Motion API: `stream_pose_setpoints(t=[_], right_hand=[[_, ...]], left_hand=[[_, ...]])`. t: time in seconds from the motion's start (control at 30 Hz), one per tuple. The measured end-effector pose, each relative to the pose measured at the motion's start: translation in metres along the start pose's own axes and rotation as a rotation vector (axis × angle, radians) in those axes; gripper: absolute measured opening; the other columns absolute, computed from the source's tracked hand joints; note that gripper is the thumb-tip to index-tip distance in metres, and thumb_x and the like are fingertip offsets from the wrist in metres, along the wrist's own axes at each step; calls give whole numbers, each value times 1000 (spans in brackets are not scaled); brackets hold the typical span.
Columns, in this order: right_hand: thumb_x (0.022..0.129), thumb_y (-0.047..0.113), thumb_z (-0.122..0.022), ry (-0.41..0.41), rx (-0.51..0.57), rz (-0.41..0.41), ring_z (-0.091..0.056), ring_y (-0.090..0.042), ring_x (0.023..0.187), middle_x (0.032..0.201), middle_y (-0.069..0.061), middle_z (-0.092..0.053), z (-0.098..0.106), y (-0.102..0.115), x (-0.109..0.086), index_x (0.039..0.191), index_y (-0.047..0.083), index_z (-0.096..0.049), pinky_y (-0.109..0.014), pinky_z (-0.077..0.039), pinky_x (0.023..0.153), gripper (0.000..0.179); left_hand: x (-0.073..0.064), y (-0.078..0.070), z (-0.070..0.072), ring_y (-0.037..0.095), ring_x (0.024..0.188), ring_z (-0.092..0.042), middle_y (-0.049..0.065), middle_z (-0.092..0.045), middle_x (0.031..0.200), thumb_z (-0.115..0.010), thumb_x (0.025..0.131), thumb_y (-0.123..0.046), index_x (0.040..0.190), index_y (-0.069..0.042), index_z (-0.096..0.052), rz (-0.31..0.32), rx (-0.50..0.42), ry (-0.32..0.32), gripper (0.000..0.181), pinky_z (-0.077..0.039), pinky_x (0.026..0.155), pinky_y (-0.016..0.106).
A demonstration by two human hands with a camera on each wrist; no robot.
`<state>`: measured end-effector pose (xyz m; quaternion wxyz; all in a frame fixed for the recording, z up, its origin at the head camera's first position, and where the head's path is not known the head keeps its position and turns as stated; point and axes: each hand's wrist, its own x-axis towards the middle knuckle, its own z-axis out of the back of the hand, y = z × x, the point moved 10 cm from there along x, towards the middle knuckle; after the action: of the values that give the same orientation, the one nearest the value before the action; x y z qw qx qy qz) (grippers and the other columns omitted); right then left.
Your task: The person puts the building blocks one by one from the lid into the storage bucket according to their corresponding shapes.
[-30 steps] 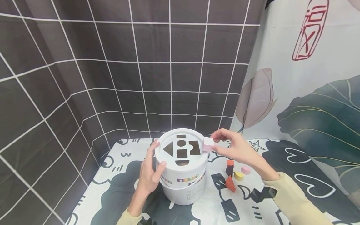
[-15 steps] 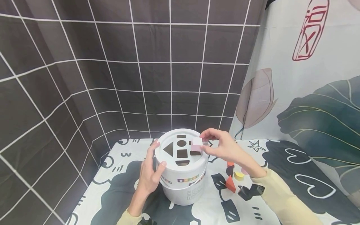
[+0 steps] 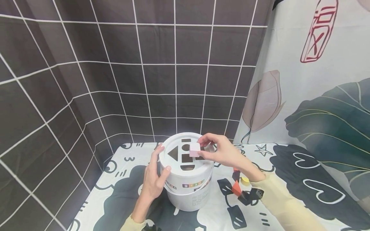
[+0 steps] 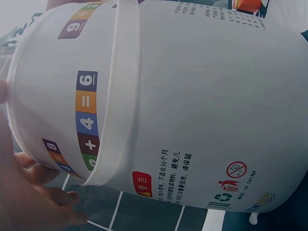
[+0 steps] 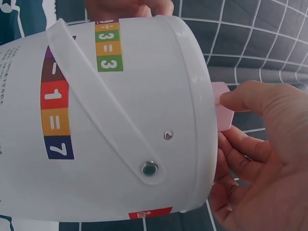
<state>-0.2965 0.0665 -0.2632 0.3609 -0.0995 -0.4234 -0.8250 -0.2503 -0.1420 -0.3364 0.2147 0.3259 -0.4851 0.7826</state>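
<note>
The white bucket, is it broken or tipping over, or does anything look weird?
Nothing stands out: the white bucket stands upright, with no cracks I can see, and the right hand holds the pink block over its lid.

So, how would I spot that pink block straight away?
Find the white bucket standing on the patterned cloth. Over its holed lid, the right hand pinches the pink block. Unlike the yellow piece and orange-red piece lying nearby, it is boxy and held.

Lt pink block (image 3: 195,149), wht bucket (image 3: 188,200).
</note>
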Motion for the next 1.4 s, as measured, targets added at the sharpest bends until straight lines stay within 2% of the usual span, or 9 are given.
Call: stream_pose_setpoints(t=[0.2,0.37,0.6,0.77,0.97,1.13,1.27,1.4], right_hand=[[80,9,-81,21,-11,16,-65,-18,89,92,4,-70,-9,3,6,103,9,-70,-43,-50,82,26],[80,10,-81,46,-15,26,-64,-20,87,90,3,-69,-16,6,8,101,9,-70,-43,-49,81,24],[78,10,-83,64,-63,54,-62,-19,82,90,3,-69,-21,9,9,101,8,-71,-31,-48,74,26],[77,10,-84,62,-80,53,-61,-19,82,95,3,-70,-23,10,9,101,9,-72,-38,-51,74,26],[77,9,-84,73,-75,64,-62,-18,84,94,3,-71,-25,10,7,100,8,-73,-37,-51,78,26],[80,9,-81,14,-75,51,-63,-19,93,97,4,-71,-11,5,3,100,8,-73,-45,-50,87,22],[84,9,-77,-51,-62,5,-65,-20,96,98,3,-71,14,-7,-5,102,7,-72,-47,-51,88,19],[86,8,-74,-89,-111,-48,-65,-20,96,100,-1,-72,40,-25,-19,105,7,-72,-46,-49,88,19]], left_hand=[[0,1,0,42,139,-39,19,-42,153,-55,81,-18,142,1,-45,9,-7,0,64,-29,107,67],[0,0,0,42,138,-40,19,-42,153,-55,82,-18,142,1,-45,14,-6,3,64,-29,106,67],[1,-1,0,43,138,-40,20,-42,152,-55,81,-18,142,1,-44,18,0,6,64,-29,106,67],[2,-1,0,42,138,-40,20,-43,152,-55,81,-18,142,1,-45,21,1,3,64,-29,107,66],[0,0,0,42,140,-38,21,-42,152,-55,81,-19,143,1,-43,29,1,8,66,-27,108,66],[-1,1,-1,42,140,-37,21,-42,152,-56,81,-19,144,1,-44,30,-4,6,67,-26,108,66],[0,0,0,42,140,-37,20,-41,153,-55,81,-19,143,1,-44,19,-11,4,66,-26,108,66],[0,1,0,41,141,-36,19,-40,154,-55,82,-20,144,-1,-44,23,-12,7,66,-26,109,66]])
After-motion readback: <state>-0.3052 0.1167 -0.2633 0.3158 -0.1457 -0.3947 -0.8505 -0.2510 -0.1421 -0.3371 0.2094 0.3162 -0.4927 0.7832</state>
